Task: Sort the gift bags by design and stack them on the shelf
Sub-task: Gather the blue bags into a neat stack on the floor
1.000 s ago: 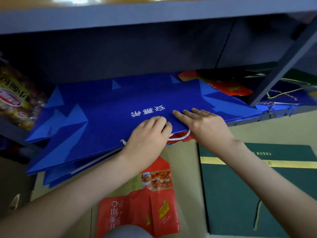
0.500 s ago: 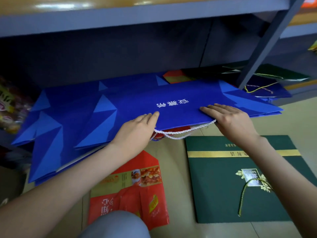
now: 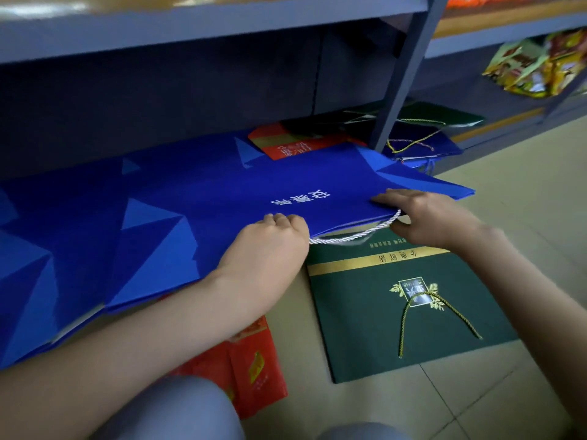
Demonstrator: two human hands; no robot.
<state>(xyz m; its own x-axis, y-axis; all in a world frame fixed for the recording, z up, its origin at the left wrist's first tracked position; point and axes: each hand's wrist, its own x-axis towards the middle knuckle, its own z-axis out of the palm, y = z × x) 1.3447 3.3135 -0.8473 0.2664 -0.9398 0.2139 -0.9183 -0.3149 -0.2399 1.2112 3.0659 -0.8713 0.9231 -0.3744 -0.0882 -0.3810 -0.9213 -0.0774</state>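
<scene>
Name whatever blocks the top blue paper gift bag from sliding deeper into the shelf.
The blue gift bag has a flat red gift bag lying at its far edge, and the grey shelf post stands by its far right corner.

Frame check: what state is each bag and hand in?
top blue bag: folded flat, atop other blue bags
white rope handle: hanging loose below its near edge
green bag: flat on the floor
red bag: lying flat, partly covered
left hand: fingers on the bag's edge, thumb hidden
right hand: pinches the bag's edge
</scene>
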